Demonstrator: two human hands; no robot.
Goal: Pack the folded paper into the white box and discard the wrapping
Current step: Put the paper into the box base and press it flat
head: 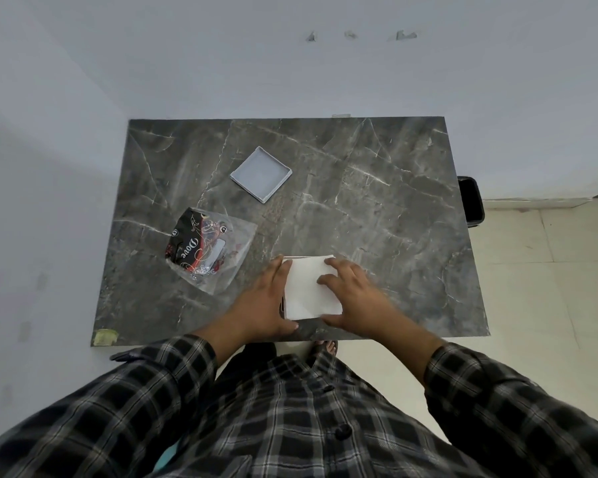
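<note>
A stack of white folded paper (308, 298) sits near the table's front edge, in or on a box whose dark rim barely shows at its left side. My left hand (263, 305) presses against the stack's left side with the thumb at its front corner. My right hand (353, 294) lies on its top and right side, fingers spread. A white square lid or tray (261, 174) lies open side up farther back. The clear plastic wrapping (211, 253) with black and red print lies empty to the left of my hands.
The dark marble table (377, 219) stands against a white wall. A black bin (472, 201) stands on the floor beyond the table's right edge. A bit of yellow tape (106, 337) marks the front left corner.
</note>
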